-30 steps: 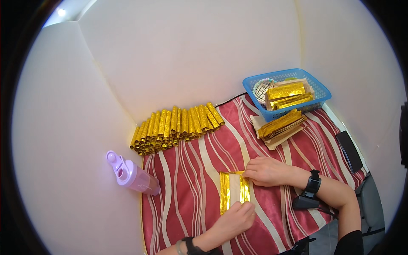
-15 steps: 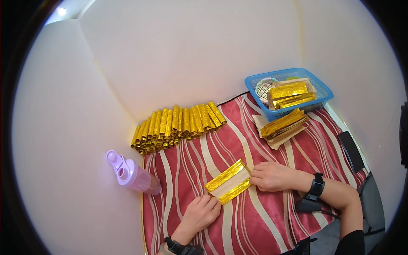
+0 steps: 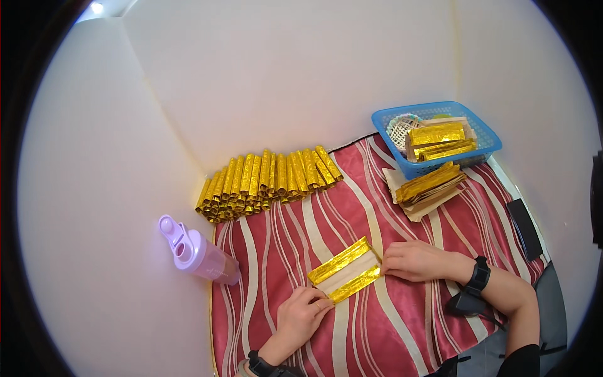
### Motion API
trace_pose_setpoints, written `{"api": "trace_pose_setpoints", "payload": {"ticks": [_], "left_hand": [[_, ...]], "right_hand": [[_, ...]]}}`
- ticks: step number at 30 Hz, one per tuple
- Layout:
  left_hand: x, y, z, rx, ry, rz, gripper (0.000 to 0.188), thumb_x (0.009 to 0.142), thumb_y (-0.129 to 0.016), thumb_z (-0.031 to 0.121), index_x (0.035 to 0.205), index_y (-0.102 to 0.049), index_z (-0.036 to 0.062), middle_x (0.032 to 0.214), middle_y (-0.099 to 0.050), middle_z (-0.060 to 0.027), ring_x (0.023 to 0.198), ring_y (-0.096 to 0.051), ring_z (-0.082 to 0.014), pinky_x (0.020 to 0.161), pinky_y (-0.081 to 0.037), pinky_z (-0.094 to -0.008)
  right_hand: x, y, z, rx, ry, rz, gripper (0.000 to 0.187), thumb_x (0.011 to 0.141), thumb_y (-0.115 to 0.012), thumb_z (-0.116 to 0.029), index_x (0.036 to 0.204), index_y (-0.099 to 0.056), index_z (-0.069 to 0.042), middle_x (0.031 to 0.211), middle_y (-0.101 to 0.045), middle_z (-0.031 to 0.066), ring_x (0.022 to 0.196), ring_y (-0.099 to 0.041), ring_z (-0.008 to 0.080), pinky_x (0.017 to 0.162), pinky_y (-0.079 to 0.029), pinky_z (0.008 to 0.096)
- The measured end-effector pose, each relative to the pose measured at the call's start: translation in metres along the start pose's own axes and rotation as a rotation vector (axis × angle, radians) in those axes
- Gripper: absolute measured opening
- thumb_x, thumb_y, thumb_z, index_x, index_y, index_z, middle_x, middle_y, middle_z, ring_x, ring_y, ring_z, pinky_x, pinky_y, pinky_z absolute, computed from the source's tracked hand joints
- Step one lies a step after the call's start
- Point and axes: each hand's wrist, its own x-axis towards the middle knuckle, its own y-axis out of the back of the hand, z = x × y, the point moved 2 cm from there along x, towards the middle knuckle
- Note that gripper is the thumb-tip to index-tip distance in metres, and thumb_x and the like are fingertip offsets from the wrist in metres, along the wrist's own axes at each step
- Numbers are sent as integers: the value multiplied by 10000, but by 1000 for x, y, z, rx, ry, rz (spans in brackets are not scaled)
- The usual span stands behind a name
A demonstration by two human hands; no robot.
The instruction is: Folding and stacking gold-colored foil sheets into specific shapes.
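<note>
A sheet of gold foil paper lies on the striped cloth, its two long edges folded inward and a pale strip bare between them. My left hand pinches its near left corner with bent fingers. At the sheet's right end, my right hand has its fingers closed on the edge; the fingertips are partly hidden. Behind, against the wall, a pile of rolled gold paper tubes is stacked in layers. To the right of them rests a stack of folded gold paper sheets.
A blue plastic basket at the back right holds more gold paper and a small woven basket. On the left stands a tilted-looking purple shaker bottle. A black phone-like slab lies at the right table edge. Pale walls enclose the cloth-covered table.
The whole view has shifted slightly. Both hands remain at the same ends of the gold paper sheet, and the left hand's fingers have slid a little along its near edge.
</note>
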Motion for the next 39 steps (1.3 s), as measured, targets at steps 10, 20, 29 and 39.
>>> {"api": "trace_pose_setpoints", "payload": {"ticks": [10,20,29,39], "left_hand": [[-2,-2,-9,-124,190,30,126,698,-762,80,816,-719,61,814,-645,-50,774,-591,-220,661,-482,-315],[-2,-5,-14,-215,195,54,106,721,-751,115,818,-725,80,818,-664,-26,798,-589,-210,673,-486,-324],[3,-4,-4,-93,181,20,123,709,-761,161,764,-675,91,802,-626,-9,815,-579,-198,666,-489,-335],[4,-11,-7,-168,283,36,111,743,-732,152,772,-673,62,797,-608,-30,828,-540,-235,725,-447,-349]], "right_hand": [[5,1,-9,111,-34,-4,158,869,-607,-175,934,-565,-37,884,-549,108,861,-566,271,737,-477,372],[2,-8,-5,-18,-52,-3,149,863,-619,-179,918,-571,-49,871,-567,93,859,-583,260,729,-487,368],[3,-7,-5,8,-33,23,193,853,-643,-223,877,-552,-55,842,-558,85,828,-576,262,687,-477,373],[4,-13,-3,141,-183,80,201,868,-633,-233,859,-550,-50,793,-561,111,776,-581,302,672,-454,405]]}}
